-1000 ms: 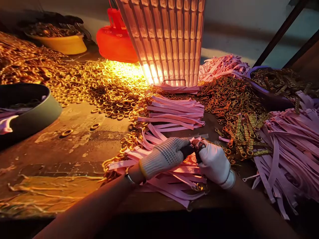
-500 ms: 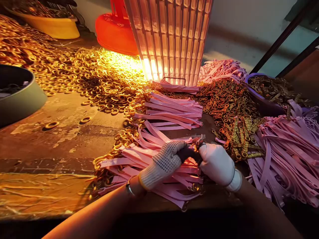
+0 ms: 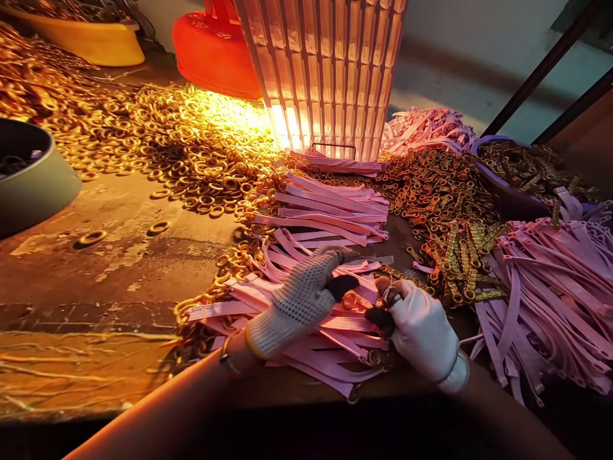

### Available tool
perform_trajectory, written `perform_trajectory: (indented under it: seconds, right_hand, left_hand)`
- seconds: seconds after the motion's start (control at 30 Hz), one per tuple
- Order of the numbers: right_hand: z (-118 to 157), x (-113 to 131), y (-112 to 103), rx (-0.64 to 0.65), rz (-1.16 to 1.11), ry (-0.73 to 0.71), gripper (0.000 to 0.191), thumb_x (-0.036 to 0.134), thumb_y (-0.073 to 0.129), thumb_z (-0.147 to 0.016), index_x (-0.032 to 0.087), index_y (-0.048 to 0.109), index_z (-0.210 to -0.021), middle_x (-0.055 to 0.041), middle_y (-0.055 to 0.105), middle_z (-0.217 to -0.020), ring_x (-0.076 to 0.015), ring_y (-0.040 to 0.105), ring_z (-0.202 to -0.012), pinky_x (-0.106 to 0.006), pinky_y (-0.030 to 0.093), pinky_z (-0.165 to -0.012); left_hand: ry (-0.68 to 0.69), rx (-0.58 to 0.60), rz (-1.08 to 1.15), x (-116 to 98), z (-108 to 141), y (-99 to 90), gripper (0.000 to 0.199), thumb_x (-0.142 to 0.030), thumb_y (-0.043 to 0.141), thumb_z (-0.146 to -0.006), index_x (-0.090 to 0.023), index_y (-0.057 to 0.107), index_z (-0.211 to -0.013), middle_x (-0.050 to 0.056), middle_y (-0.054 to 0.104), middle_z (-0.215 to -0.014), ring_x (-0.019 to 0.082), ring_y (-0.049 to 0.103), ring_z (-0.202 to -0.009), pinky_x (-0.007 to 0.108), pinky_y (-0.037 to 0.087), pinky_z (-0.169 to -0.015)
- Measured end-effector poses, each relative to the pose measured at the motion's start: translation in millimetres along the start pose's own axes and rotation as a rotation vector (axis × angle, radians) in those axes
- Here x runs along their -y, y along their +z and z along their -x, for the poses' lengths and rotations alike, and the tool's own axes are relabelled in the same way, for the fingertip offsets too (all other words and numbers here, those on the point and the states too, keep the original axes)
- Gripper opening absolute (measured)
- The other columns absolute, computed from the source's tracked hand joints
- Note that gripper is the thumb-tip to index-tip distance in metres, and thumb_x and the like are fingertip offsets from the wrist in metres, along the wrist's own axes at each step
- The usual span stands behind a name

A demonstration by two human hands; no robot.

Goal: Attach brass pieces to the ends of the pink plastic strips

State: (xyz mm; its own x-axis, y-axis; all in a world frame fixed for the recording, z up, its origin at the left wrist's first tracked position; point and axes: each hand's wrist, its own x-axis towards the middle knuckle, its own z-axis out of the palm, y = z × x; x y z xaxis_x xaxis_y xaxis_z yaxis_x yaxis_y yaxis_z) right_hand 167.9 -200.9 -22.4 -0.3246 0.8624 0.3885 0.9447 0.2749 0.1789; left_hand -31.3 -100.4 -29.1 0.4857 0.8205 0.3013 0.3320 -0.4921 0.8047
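My left hand (image 3: 297,300), in a knitted glove with dark dots and black fingertips, is over a heap of pink straps (image 3: 306,354). Its thumb and fingers are apart, with nothing visible between them. To its right, my right hand (image 3: 424,332) wears a white glove with bare-looking or wrapped fingertips. Its thumb and forefinger are closed together beside the strap ends; what they pinch is too small to make out. Gold rings (image 3: 194,313) hang from the straps' left ends. Just beyond my right hand lie gold-coloured metal clasp pieces (image 3: 457,262).
A lit red lamp (image 3: 215,54) shines over a large pile of gold rings (image 3: 201,153). Behind the straps stands a ribbed translucent panel (image 3: 325,76). A green-grey bowl (image 3: 43,188) is at left, a purple basin (image 3: 502,191) at right. More pink straps (image 3: 555,300) hang over the right edge.
My hands were together at the strap ends. Now the left has drawn away to the left and its fingers have spread; the right has shifted slightly right and down. The view has turned a little.
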Motion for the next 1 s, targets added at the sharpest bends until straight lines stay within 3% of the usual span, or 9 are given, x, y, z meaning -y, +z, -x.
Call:
perform_trajectory:
  seconds: [0.07,0.13,0.27,0.33,0.47,0.57,0.8,0.9,1.0]
  right_hand:
    - [13.5,-5.6,-7.6,-0.005,-0.133,-0.003,0.022,0.015,0.045,-0.093,0.011,0.065,-0.103,-0.021,0.066,-0.106,-0.0301,0.061,-0.093,-0.045,0.049,-0.081]
    - [24.6,-17.4,-13.7,-0.067,-0.323,0.003,0.022,0.022,0.052,-0.095,0.014,0.064,-0.111,-0.0179,0.066,-0.111,-0.0306,0.061,-0.103,-0.048,0.049,-0.091]
    - [24.9,-45.0,-11.8,-0.185,-0.62,0.291,0.023,0.022,0.06,-0.096,0.022,0.065,-0.119,-0.0066,0.072,-0.104,-0.0209,0.067,-0.092,-0.035,0.053,-0.083]
    - [13.6,-53.1,-4.0,-0.095,-0.687,0.354,0.021,0.022,0.06,-0.096,0.022,0.068,-0.115,-0.0054,0.074,-0.101,-0.0203,0.069,-0.089,-0.033,0.053,-0.083]
    - [-11.8,-54.6,15.3,0.179,-0.679,0.266,0.018,0.023,0.061,-0.093,0.018,0.072,-0.106,-0.0065,0.074,-0.091,-0.0213,0.068,-0.084,-0.033,0.053,-0.08]
    - [-20.1,-50.8,26.3,0.256,-0.69,0.224,0.017,0.021,0.059,-0.092,0.018,0.072,-0.103,-0.0052,0.073,-0.087,-0.0197,0.065,-0.079,-0.031,0.053,-0.076]
    - [-6.2,-53.1,32.2,0.12,-0.662,0.286,0.023,0.015,0.053,-0.088,0.018,0.068,-0.105,-0.0077,0.072,-0.092,-0.0217,0.066,-0.082,-0.034,0.055,-0.08]
    - [2.8,-52.7,27.5,-0.028,-0.665,0.327,0.034,0.013,0.051,-0.086,0.019,0.062,-0.118,-0.0093,0.072,-0.101,-0.0228,0.068,-0.089,-0.035,0.055,-0.083]
    - [4.8,-44.7,20.7,-0.136,-0.733,0.291,0.042,0.012,0.051,-0.089,0.02,0.056,-0.129,-0.0096,0.072,-0.109,-0.0218,0.069,-0.095,-0.034,0.056,-0.086]
  left_hand:
    - [0.009,-0.041,-0.088,7.5,8.6,-8.6,0.019,-0.029,0.058,-0.093,-0.018,0.068,-0.105,0.008,0.07,-0.101,0.02,0.065,-0.089,0.031,0.051,-0.082]
    - [0.018,0.054,-0.151,13.7,17.5,-13.1,0.017,-0.029,0.056,-0.094,-0.018,0.068,-0.091,0.006,0.07,-0.09,0.019,0.065,-0.08,0.03,0.051,-0.076]
    - [0.034,0.253,-0.215,18.5,26.6,-5.8,0.018,-0.02,0.054,-0.089,-0.019,0.071,-0.094,0.006,0.073,-0.092,0.019,0.068,-0.081,0.03,0.053,-0.078]
    - [0.054,0.274,-0.216,22.0,27.4,4.8,0.022,-0.02,0.055,-0.087,-0.019,0.071,-0.102,0.007,0.074,-0.099,0.021,0.069,-0.089,0.031,0.054,-0.083]
    - [0.098,0.202,-0.216,41.5,30.6,28.2,0.027,-0.018,0.051,-0.087,-0.017,0.07,-0.106,0.01,0.074,-0.105,0.024,0.07,-0.097,0.036,0.055,-0.093]
    - [0.087,0.221,-0.217,53.1,33.2,35.3,0.03,-0.016,0.053,-0.083,-0.018,0.07,-0.109,0.01,0.074,-0.108,0.025,0.069,-0.101,0.039,0.053,-0.097]
    - [-0.134,0.271,-0.058,21.3,21.3,12.1,0.018,-0.025,0.055,-0.088,-0.017,0.069,-0.08,0.005,0.073,-0.081,0.018,0.064,-0.073,0.029,0.05,-0.069]
    - [-0.361,0.274,0.198,9.1,20.0,2.8,0.024,-0.029,0.054,-0.088,-0.017,0.062,-0.069,0.002,0.063,-0.061,0.013,0.052,-0.053,0.024,0.039,-0.051]
    - [-0.57,0.315,0.575,2.2,21.7,0.4,0.019,-0.029,0.054,-0.085,-0.016,0.063,-0.075,0.0,0.057,-0.055,0.009,0.044,-0.045,0.021,0.032,-0.043]
